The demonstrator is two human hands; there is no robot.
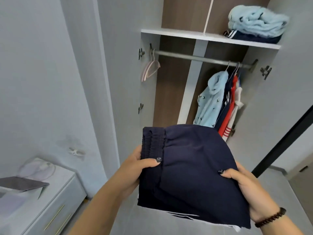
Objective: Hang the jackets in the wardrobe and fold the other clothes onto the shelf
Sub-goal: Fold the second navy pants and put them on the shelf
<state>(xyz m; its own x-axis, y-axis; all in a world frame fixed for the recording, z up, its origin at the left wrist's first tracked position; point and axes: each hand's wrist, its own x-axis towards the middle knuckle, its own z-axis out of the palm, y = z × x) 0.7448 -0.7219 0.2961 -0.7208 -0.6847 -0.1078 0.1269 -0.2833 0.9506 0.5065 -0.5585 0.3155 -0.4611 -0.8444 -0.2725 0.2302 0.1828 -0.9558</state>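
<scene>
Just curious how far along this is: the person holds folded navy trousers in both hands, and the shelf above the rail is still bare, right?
Not quite. The head view shows the shelf already holds a light blue fleece on a navy garment. The rest stands: both the left hand and right hand hold the folded navy trousers.

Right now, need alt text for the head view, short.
Both hands, left and right, hold a folded navy garment before an open wardrobe. Jackets hang on the rail; folded clothes sit on the shelf above.
</scene>
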